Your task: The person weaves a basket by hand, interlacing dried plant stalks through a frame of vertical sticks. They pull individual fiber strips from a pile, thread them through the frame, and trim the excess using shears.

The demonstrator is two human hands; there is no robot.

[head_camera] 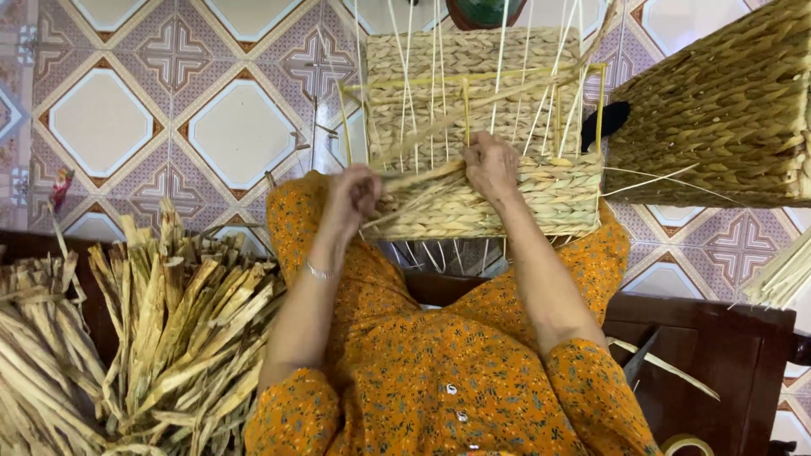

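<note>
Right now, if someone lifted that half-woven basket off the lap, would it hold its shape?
Probably. The half-woven basket has tightly woven lower walls around a yellow frame, so it looks fairly stiff. Likely light, being dried fibre. The thin upright stakes look springy and might snag or bend.

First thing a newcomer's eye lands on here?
Centre frame, a half-woven straw basket rests on the person's lap, pale upright stakes and a yellow frame rising from it. The left hand pinches a strand at its near edge and the right hand presses on the weave. A heap of dried reed strips fills the lower left, and a finished woven basket sits upper right.
</note>
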